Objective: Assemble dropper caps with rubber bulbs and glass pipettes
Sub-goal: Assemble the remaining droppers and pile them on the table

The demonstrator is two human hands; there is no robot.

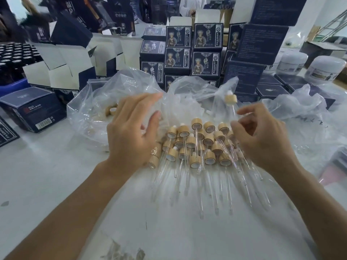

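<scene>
flanking droppers [197, 145] (bags [116, 85] behind): hands [131, 132].

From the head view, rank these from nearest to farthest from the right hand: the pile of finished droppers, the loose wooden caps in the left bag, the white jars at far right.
From the right hand:
1. Pile of finished droppers, just to its left.
2. Loose wooden caps, in the bag beyond the left hand.
3. White jars, back right.

The left hand [131, 132] hovered palm down, fingers straight and spread. The right hand [262, 136] hung beside it, fingers loosely curled, gripping nothing.
</scene>
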